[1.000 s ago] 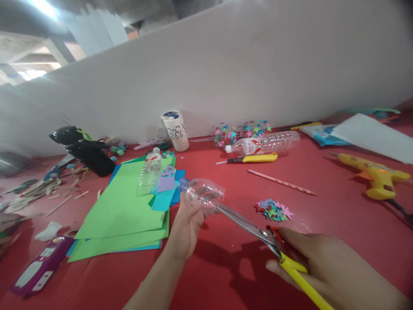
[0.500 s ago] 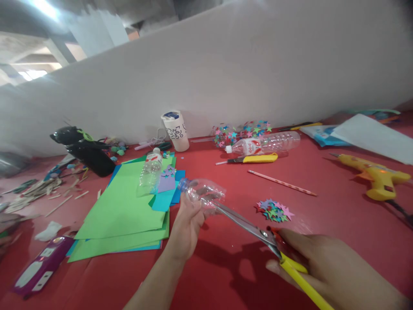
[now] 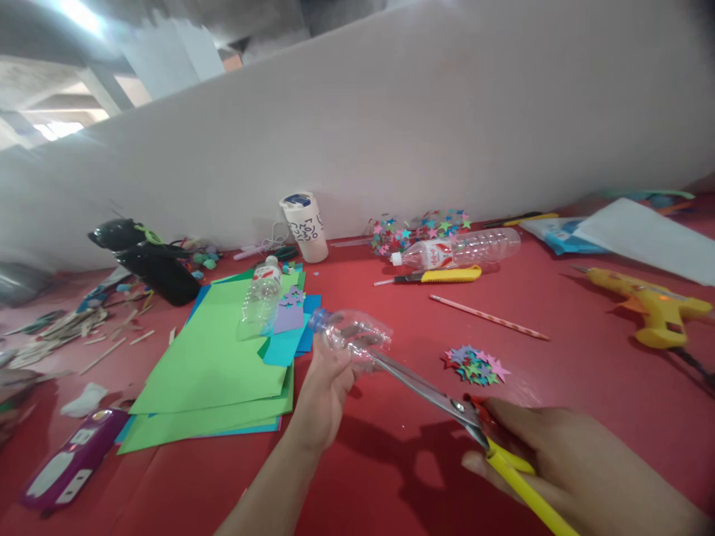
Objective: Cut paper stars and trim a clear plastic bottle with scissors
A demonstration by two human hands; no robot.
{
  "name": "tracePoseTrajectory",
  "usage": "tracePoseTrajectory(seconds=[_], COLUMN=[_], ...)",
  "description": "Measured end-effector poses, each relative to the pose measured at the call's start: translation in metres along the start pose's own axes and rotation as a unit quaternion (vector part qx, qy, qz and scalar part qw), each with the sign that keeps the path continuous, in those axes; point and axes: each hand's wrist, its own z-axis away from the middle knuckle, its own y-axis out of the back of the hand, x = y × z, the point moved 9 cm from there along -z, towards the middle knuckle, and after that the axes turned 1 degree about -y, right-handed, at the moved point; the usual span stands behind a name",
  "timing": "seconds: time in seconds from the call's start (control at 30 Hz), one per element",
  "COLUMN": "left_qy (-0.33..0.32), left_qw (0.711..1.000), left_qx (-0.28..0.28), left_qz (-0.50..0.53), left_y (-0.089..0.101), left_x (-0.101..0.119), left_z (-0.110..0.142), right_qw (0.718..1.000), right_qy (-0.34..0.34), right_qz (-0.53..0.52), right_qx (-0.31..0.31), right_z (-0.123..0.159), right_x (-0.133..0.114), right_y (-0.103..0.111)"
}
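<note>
My left hand is closed round the neck end of a clear plastic bottle top with a blue cap, its cut end facing right. In my right hand is a pair of scissors with red and yellow handles. The scissor blades look nearly closed, and their tips touch or overlap the lower cut edge of the bottle top; I cannot tell whether plastic is between them. A pile of coloured foam stars lies just beyond the blades.
Green sheets carry another clear bottle on the left. Farther back lie a labelled bottle, a yellow utility knife and a pencil. A yellow glue gun rests at right. A co-worker's hand shows far left.
Almost nothing differs: both hands, the bottle top and the scissors keep nearly the same positions. The co-worker's hand at the far left edge has shifted slightly.
</note>
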Motion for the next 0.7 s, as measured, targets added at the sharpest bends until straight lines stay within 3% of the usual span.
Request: tracePoseTrajectory(seconds=[0.1, 0.2, 0.5, 0.7], left_qy=[-0.012, -0.012, -0.013, -0.004], left_qw=[1.000, 1.000, 1.000, 0.999], left_qx=[-0.008, -0.008, -0.006, -0.010], left_qz=[-0.002, -0.006, -0.017, -0.049], left_y=[-0.001, 0.000, 0.002, 0.006], left_x=[0.002, 0.001, 0.001, -0.005], left_z=[0.000, -0.001, 0.000, 0.002], right_qw=[0.995, 0.991, 0.990, 0.997], right_qy=[-0.049, -0.062, -0.065, -0.019], right_qz=[-0.010, -0.008, 0.007, -0.014], right_qx=[-0.092, -0.117, -0.122, -0.077], right_z=[0.001, 0.001, -0.001, 0.001], right_x=[0.007, 0.007, 0.005, -0.001], right_y=[-0.014, -0.016, -0.016, -0.013])
